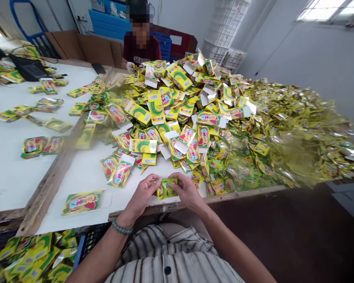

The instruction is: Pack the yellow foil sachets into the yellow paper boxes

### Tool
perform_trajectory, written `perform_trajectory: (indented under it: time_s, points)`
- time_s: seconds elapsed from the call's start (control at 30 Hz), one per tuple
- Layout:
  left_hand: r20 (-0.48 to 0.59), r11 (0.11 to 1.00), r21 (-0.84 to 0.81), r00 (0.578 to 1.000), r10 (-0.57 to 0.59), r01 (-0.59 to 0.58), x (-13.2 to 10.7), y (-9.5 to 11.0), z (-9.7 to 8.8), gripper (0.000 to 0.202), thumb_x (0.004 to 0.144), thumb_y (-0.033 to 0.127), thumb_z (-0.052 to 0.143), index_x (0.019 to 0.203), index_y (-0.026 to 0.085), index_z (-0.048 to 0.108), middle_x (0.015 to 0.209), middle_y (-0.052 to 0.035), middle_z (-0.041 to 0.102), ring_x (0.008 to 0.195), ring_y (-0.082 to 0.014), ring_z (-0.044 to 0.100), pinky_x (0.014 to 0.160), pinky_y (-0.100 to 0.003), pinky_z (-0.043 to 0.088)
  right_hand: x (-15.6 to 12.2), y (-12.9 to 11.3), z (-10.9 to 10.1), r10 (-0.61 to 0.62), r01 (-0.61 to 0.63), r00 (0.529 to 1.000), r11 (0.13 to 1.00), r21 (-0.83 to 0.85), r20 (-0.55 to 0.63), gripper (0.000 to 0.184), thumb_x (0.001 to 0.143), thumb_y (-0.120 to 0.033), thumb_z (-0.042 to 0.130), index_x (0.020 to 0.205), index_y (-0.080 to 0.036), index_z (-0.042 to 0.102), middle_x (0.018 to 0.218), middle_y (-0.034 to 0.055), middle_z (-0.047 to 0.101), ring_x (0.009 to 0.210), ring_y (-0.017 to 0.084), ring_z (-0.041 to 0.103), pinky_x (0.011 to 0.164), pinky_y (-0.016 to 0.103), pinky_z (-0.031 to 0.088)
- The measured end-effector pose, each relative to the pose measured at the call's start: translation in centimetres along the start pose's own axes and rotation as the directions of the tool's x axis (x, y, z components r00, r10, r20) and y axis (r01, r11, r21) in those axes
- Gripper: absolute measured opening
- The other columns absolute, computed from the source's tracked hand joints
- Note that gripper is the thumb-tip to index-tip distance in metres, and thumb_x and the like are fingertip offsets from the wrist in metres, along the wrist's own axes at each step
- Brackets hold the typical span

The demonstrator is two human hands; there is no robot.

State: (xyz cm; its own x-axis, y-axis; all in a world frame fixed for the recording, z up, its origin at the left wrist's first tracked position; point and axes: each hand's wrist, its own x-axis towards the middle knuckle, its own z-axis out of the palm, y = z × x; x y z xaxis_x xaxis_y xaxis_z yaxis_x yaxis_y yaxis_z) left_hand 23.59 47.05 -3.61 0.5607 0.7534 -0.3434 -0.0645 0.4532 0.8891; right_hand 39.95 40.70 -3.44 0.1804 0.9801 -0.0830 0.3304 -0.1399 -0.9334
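My left hand [142,195] and my right hand [186,190] meet at the near edge of the white table [85,177]. Both pinch a small green and yellow packet [167,188] between their fingertips. The left wrist wears a bead bracelet [121,228]. Just beyond the hands lies a big heap of flat yellow-green cartons [165,114]. To the right of it spreads a mound of shiny yellow sachets [289,129]. One flat carton [82,202] lies alone on the table to the left of my left hand.
Across the table sits another person [141,49] in a dark red shirt. A crate [32,257] of filled cartons stands at the lower left beside my lap. More cartons [41,144] lie scattered on the left table. White baskets [224,35] are stacked at the back.
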Motion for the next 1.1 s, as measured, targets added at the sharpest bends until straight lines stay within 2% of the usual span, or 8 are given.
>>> perform_trajectory:
  time_s: [0.13,0.3,0.4,0.5,0.6,0.73,0.9,1.1]
  points:
    - [-0.023,0.999,0.024,1.0,0.021,-0.021,-0.4,-0.1,-0.4,0.043,0.064,0.038,0.079,0.094,0.018,0.054,0.069,0.0022,0.065,0.06,-0.0129,0.06,0.058,-0.023,0.045,-0.1,0.5,1.3,0.063,-0.054,0.996,0.988,0.145,-0.062,0.029,0.081,-0.036,0.062,0.103,-0.019,0.057,0.066,-0.0041,0.049,0.059,0.012,0.046,0.055,0.023,0.04]
    - [-0.019,0.992,0.097,0.997,0.081,-0.079,-0.5,-0.3,-0.8,0.037,0.067,0.033,0.076,0.093,0.019,0.054,0.074,0.0,0.066,0.064,-0.0147,0.062,0.06,-0.024,0.047,0.0,0.0,1.9,0.077,-0.125,0.983,0.947,0.296,0.169,0.034,0.081,-0.046,0.064,0.098,-0.017,0.063,0.081,0.0028,0.062,0.07,0.015,0.056,0.063,0.026,0.047]
    - [-0.082,0.959,0.244,0.983,0.165,-0.141,-0.7,0.7,-1.9,0.039,0.07,0.034,0.073,0.101,0.021,0.053,0.081,-0.0018,0.067,0.069,-0.0171,0.064,0.066,-0.028,0.049,0.3,-0.4,2.1,0.048,-0.072,0.993,0.969,0.238,0.107,0.029,0.08,-0.045,0.065,0.088,-0.016,0.065,0.078,0.0034,0.066,0.07,0.017,0.057,0.063,0.028,0.047]
    - [-0.339,0.75,0.647,0.829,0.444,-0.137,-0.7,2.6,-4.7,0.048,0.068,0.04,0.076,0.108,0.021,0.056,0.095,-0.0082,0.066,0.089,-0.0247,0.062,0.076,-0.034,0.047,0.7,-0.6,2.0,0.027,-0.024,0.999,0.994,0.111,-0.02,0.024,0.081,-0.04,0.063,0.086,-0.017,0.066,0.075,0.0037,0.068,0.07,0.018,0.058,0.064,0.029,0.046]
    - [-0.365,0.375,0.916,0.681,0.635,0.142,-0.1,3.7,-8.0,0.052,0.066,0.046,0.077,0.106,0.016,0.06,0.099,-0.0161,0.064,0.103,-0.0363,0.055,0.076,-0.04,0.044,1.0,-1.1,2.0,0.002,0.0,0.997,1.0,0.028,-0.077,0.018,0.08,-0.034,0.063,0.084,-0.017,0.067,0.073,0.0033,0.068,0.068,0.018,0.058,0.063,0.029,0.045]
    - [-0.191,0.131,0.982,0.765,0.615,0.139,0.5,3.2,-10.0,0.038,0.073,0.041,0.072,0.099,0.014,0.064,0.093,-0.0174,0.066,0.095,-0.0364,0.055,0.08,-0.044,0.042,1.1,-1.4,2.2,0.008,-0.007,0.999,1.0,0.021,-0.048,0.016,0.08,-0.031,0.063,0.087,-0.017,0.068,0.073,0.0027,0.069,0.067,0.018,0.058,0.065,0.03,0.045]
    - [-0.129,0.283,0.957,0.768,0.628,-0.07,-0.6,2.0,-8.5,0.024,0.085,0.044,0.055,0.091,0.022,0.062,0.091,-0.0102,0.068,0.088,-0.0268,0.059,0.08,-0.035,0.044,1.8,-1.2,1.7,-0.052,0.066,0.996,0.974,0.214,-0.073,0.02,0.081,-0.037,0.066,0.085,-0.018,0.067,0.079,0.0033,0.067,0.074,0.018,0.059,0.07,0.032,0.048]
    - [-0.09,0.483,0.859,0.878,0.471,-0.171,-0.9,1.6,-6.1,0.025,0.084,0.048,0.053,0.078,0.024,0.055,0.064,0.0016,0.058,0.059,-0.0167,0.052,0.059,-0.026,0.041,3.7,-3.3,1.1,-0.164,0.194,0.977,0.946,0.259,-0.133,0.02,0.081,-0.038,0.066,0.089,-0.02,0.065,0.077,-0.0008,0.061,0.072,0.014,0.054,0.068,0.026,0.045]
